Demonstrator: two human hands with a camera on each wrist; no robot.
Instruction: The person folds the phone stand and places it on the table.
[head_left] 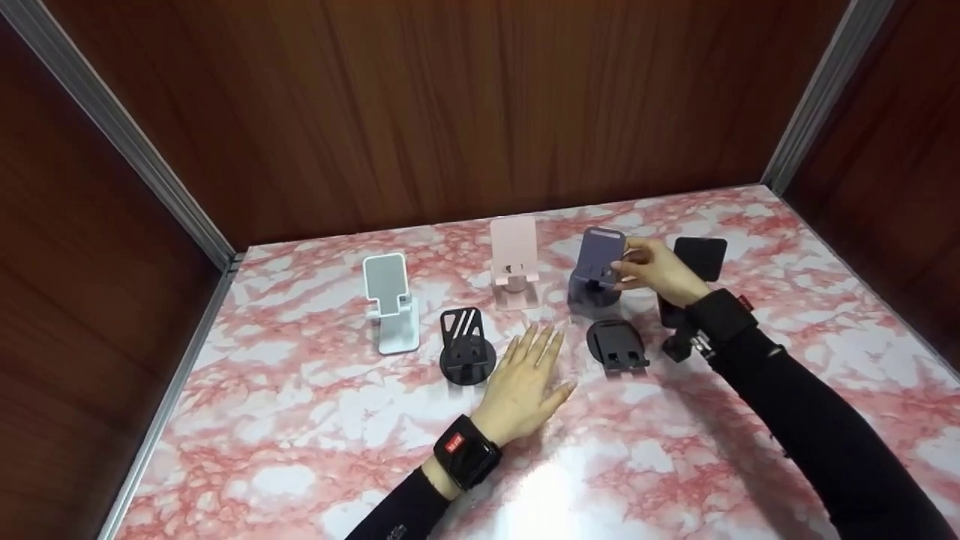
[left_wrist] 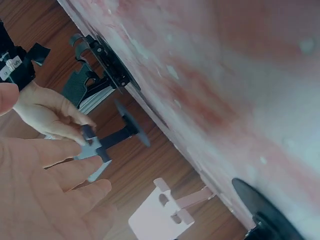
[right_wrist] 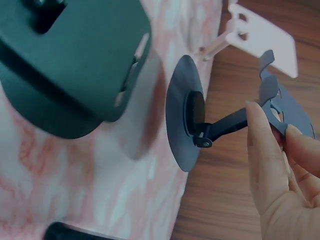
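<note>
My right hand (head_left: 661, 271) pinches the upper plate of a purple-blue phone stand (head_left: 600, 249) by its right side, thumb in front and fingers behind. In the right wrist view, the round base (right_wrist: 182, 117) and hinged arm (right_wrist: 227, 127) of that stand show beside the pinching fingers. My left hand (head_left: 521, 388) lies palm down low over the marbled table with its fingers spread, holding nothing. Nearest to it on the left is a black slotted phone stand (head_left: 466, 345) with a round base. A pink phone stand (head_left: 514, 247) rises beyond its fingertips.
A white-and-grey phone stand (head_left: 390, 300) stands at the left. A folded black stand (head_left: 619, 345) lies in front of the purple-blue one. Another black stand (head_left: 701, 256) is partly hidden behind my right wrist. Wooden panels (head_left: 480, 112) enclose the marbled table (head_left: 300, 442) at the back and sides.
</note>
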